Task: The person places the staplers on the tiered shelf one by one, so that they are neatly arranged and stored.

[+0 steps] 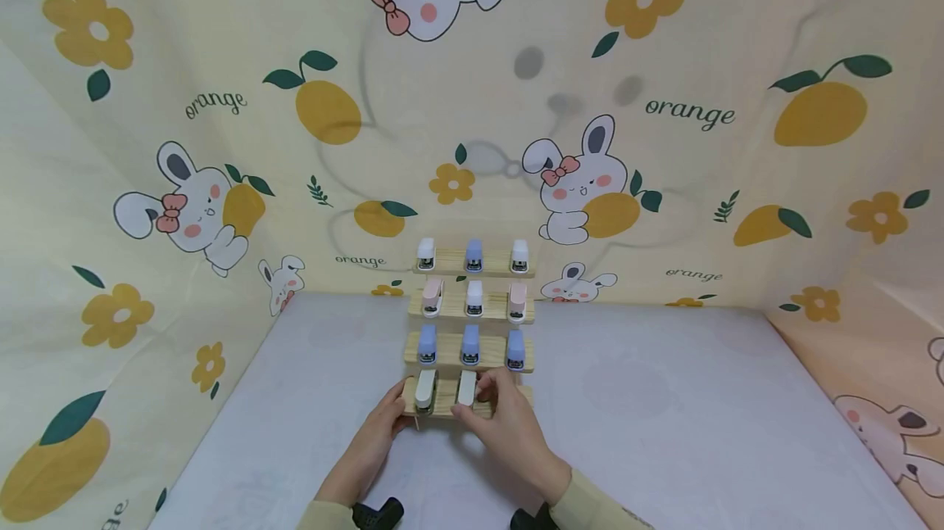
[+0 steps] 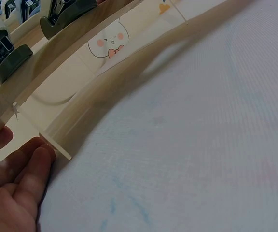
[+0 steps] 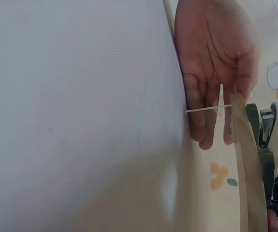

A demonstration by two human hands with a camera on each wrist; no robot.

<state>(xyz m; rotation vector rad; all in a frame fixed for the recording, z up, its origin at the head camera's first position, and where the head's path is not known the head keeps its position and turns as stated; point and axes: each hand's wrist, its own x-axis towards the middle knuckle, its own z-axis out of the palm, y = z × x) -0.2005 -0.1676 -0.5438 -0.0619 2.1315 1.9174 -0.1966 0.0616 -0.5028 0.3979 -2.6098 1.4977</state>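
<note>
On a tiered wooden rack (image 1: 446,404) with clear side supports stand mini staplers in rows. My right hand (image 1: 512,423) pinches a white stapler (image 1: 467,387) with a dark green base between thumb and fingers, at the middle of the lowest shelf. To its left, a matching white stapler (image 1: 425,390) stands on the same shelf. My left hand (image 1: 374,438) holds the left end of that shelf. In the right wrist view, the left hand's fingers (image 3: 206,137) reach along the clear support below the board. The left wrist view shows fingertips (image 2: 45,150) beside this support.
Three blue staplers (image 1: 470,345) line the shelf above. Higher up are pink staplers (image 1: 432,297) around a white one (image 1: 474,298), then white staplers (image 1: 426,254) around a blue one (image 1: 474,255). A white cloth (image 1: 664,415) covers the table; a printed curtain (image 1: 472,88) hangs behind.
</note>
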